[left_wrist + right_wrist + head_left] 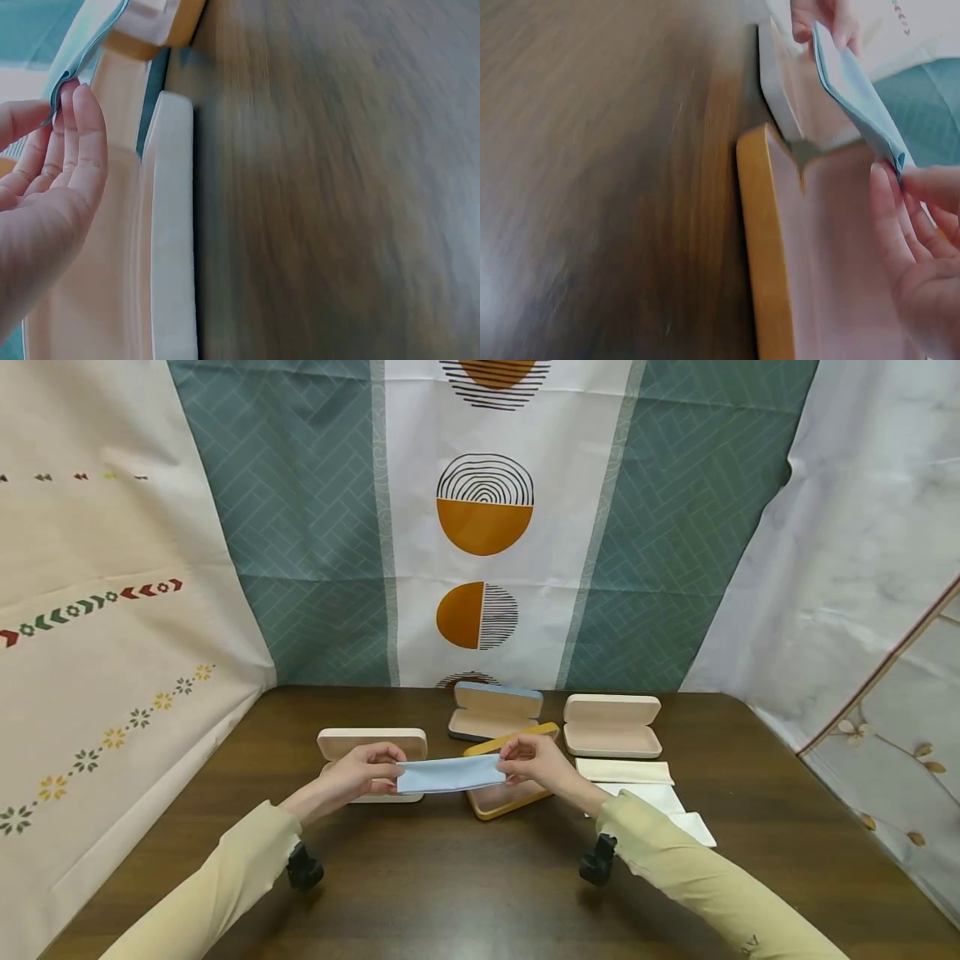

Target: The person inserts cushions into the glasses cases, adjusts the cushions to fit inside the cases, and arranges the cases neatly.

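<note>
A light blue cloth point(450, 774), folded into a long strip, is stretched level between both hands. My left hand point(362, 773) pinches its left end between thumb and fingers, over an open white glasses case point(372, 742). At the other end my right hand point(537, 763) pinches the cloth, above an open yellow glasses case point(487, 813) that stands at a slant. In the right wrist view the folded layers of the cloth point(861, 97) show along its edge. The left wrist view shows the white case's rim point(174, 225) below my left hand point(56, 172).
Behind the hands stand an open blue glasses case point(491, 712) and, right of it, another open white case point(611, 727). Several folded cloths point(648, 795), cream and white, lie overlapping at the right on the dark wooden table point(450, 893).
</note>
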A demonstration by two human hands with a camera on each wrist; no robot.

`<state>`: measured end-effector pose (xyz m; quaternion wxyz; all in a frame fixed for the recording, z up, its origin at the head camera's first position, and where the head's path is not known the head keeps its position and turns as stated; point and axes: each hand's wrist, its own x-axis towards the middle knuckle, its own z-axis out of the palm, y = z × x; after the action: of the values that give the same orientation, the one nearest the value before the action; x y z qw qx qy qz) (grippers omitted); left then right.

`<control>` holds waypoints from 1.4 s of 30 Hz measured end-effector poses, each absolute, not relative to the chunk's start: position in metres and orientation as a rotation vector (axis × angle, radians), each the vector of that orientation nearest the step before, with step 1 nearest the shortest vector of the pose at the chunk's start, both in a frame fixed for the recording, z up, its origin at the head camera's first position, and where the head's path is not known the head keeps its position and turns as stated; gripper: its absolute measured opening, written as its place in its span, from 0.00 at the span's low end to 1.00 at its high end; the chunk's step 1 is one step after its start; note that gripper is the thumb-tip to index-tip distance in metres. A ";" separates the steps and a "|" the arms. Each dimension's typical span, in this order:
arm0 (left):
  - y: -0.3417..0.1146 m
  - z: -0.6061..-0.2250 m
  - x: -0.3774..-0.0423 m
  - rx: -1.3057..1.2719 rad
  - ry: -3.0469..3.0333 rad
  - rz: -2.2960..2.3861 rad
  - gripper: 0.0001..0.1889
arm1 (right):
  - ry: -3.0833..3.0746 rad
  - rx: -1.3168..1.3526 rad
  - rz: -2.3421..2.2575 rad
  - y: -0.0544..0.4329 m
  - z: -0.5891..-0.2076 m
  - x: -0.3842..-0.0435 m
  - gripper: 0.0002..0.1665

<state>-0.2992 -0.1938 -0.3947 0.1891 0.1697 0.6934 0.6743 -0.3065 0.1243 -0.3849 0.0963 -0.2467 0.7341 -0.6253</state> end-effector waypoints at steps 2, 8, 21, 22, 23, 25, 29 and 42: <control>-0.202 -0.395 -0.298 0.473 1.945 1.910 0.10 | 2.173 -0.719 -1.861 0.115 -0.383 -0.305 0.10; -0.225 -0.396 -0.295 0.426 1.935 1.951 0.09 | 2.224 -0.706 -1.850 0.090 -0.381 -0.299 0.09; -0.262 -0.394 -0.287 0.400 2.019 1.991 0.07 | 2.294 -0.759 -1.803 0.047 -0.376 -0.290 0.05; -0.264 -0.394 -0.287 0.385 2.024 1.994 0.07 | 2.292 -0.763 -1.802 0.045 -0.376 -0.290 0.05; -0.266 -0.395 -0.287 0.384 2.038 1.986 0.08 | 2.286 -0.759 -1.805 0.042 -0.376 -0.289 0.05; -0.270 -0.395 -0.287 0.368 2.053 1.981 0.09 | 2.284 -0.738 -1.808 0.037 -0.376 -0.289 0.04; -0.277 -0.397 -0.289 0.358 2.077 1.972 0.12 | 2.318 -0.694 -1.801 0.025 -0.377 -0.288 0.03; -0.295 -0.411 -0.292 0.247 2.246 1.953 0.16 | 2.460 -0.558 -1.761 -0.010 -0.398 -0.294 0.06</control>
<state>-0.2920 -0.2950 -0.4106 0.0777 0.0826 0.7498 0.6519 -0.2938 -0.0096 -0.3976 0.0328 -0.1812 0.7993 -0.5721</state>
